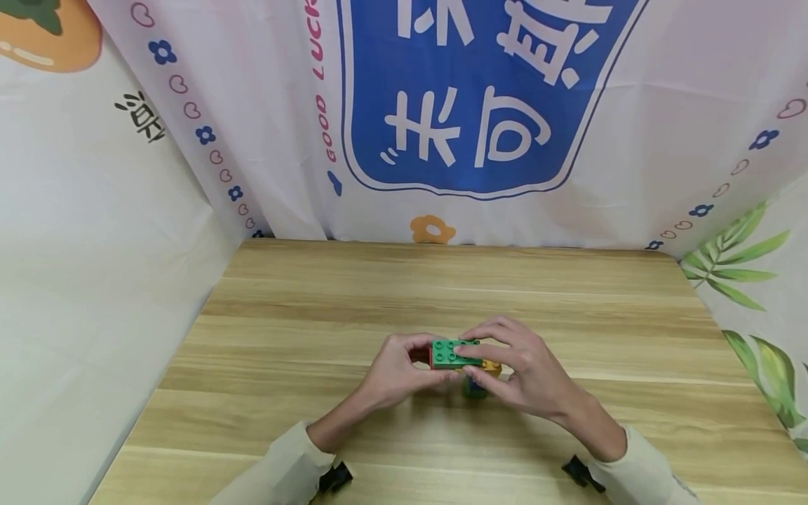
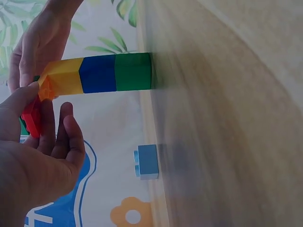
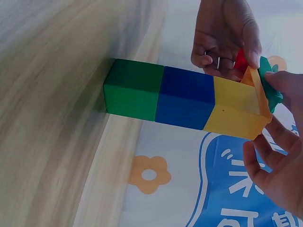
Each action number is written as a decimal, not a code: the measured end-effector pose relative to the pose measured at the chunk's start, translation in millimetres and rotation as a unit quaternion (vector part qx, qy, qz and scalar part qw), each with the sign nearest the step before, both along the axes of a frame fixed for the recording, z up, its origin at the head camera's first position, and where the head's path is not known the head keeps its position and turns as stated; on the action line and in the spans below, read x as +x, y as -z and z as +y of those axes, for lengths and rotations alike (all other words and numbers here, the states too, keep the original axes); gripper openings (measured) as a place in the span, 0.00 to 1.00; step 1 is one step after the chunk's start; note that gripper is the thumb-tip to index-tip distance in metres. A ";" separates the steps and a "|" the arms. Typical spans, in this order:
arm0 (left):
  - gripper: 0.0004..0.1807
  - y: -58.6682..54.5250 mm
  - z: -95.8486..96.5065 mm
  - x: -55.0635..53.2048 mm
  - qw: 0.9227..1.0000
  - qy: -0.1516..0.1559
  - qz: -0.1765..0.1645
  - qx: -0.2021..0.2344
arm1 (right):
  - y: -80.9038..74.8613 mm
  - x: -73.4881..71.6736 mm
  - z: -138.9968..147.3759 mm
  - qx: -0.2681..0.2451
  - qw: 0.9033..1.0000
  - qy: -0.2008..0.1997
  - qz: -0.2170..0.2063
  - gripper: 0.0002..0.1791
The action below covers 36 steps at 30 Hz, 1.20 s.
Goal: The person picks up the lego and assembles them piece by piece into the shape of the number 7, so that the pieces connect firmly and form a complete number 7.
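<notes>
A stack of toy building blocks stands upright on the table: green block (image 2: 134,71) at the bottom, then blue block (image 2: 98,74), then yellow block (image 2: 66,75). An orange piece (image 3: 261,97) caps the yellow block. On top, a studded green brick (image 1: 444,362) lies over a red brick (image 2: 32,117), which juts out to the left. My left hand (image 1: 400,372) pinches the red brick's end between thumb and fingers. With thumb and fingertips, my right hand (image 1: 524,361) grips the top green brick at its right end, partly covering it.
A light blue brick (image 2: 148,161) sits on the table (image 1: 303,315) beyond the stack, hidden in the head view. Behind the table's far edge hangs a printed cloth (image 1: 284,140). Black straps (image 1: 334,478) show at the sleeves.
</notes>
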<state>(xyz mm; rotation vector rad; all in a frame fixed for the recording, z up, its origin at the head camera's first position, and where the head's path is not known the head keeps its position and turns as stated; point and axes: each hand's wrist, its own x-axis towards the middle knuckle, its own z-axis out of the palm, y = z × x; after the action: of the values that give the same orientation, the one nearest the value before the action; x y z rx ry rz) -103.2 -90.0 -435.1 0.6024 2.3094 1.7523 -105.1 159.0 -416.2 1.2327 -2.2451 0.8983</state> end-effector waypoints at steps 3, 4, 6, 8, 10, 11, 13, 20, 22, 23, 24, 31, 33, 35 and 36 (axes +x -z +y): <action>0.19 0.2 0.1 -0.2 1.000 0.005 -0.013 0.007 | 0.0 -0.5 0.4 0.000 1.000 -0.001 0.002 0.14; 0.20 0.2 0.2 -0.2 1.000 0.007 -0.018 0.009 | 0.0 -0.7 0.6 0.000 1.000 -0.001 0.002 0.15; 0.20 0.1 0.0 -0.3 0.999 0.014 -0.026 0.014 | -0.2 -0.9 1.0 0.000 1.000 0.001 -0.002 0.18; 0.20 0.0 -0.3 -0.4 0.999 0.024 -0.029 0.019 | 0.1 -1.4 1.4 -0.004 1.000 0.000 -0.005 0.19; 0.21 0.3 -0.7 -0.7 0.999 0.031 -0.030 0.023 | 0.5 -1.7 1.7 -0.008 1.000 -0.001 -0.008 0.19; 0.20 0.6 -0.9 -0.8 0.999 0.034 -0.029 0.024 | 0.9 -1.8 1.7 -0.010 1.000 -0.002 -0.008 0.18; 0.20 1.4 -1.2 -1.0 0.999 0.035 -0.027 0.022 | 1.8 -1.8 1.6 -0.015 1.000 -0.004 -0.008 0.15; 0.21 4.9 0.2 -0.2 1.000 0.013 -0.005 0.007 | 3.6 0.2 2.2 -0.024 1.000 -0.008 -0.009 0.12; 0.20 5.4 1.6 0.7 1.000 0.006 0.002 0.008 | 3.7 0.3 2.7 -0.027 1.000 -0.010 -0.012 0.12; 0.20 5.5 2.4 1.3 1.000 0.003 0.003 0.010 | 3.6 0.3 2.8 -0.027 0.999 -0.011 -0.014 0.12; 0.19 5.6 3.2 2.0 1.000 0.000 0.004 0.013 | 3.5 0.3 3.0 -0.027 0.999 -0.013 -0.017 0.12; 0.17 7.8 6.8 4.5 0.999 -0.018 0.031 0.018 | 2.8 0.8 4.8 -0.015 0.999 -0.016 -0.029 0.15; 0.16 9.0 6.7 4.5 0.999 -0.018 0.044 0.013 | 2.2 1.0 5.5 -0.007 0.999 -0.017 -0.028 0.18; 0.16 9.5 6.5 4.5 0.998 -0.016 0.054 0.010 | 1.8 1.3 5.7 0.006 1.000 -0.016 -0.019 0.22; 0.16 9.4 6.3 4.5 0.998 -0.015 0.056 0.010 | 1.7 1.3 5.5 0.014 1.000 -0.015 -0.013 0.23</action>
<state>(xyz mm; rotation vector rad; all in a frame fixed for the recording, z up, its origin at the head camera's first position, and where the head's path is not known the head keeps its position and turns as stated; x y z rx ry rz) -98.7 -83.7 -444.5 0.6884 2.3883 1.8022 -103.8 164.5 -417.9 1.2779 -2.2713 0.9019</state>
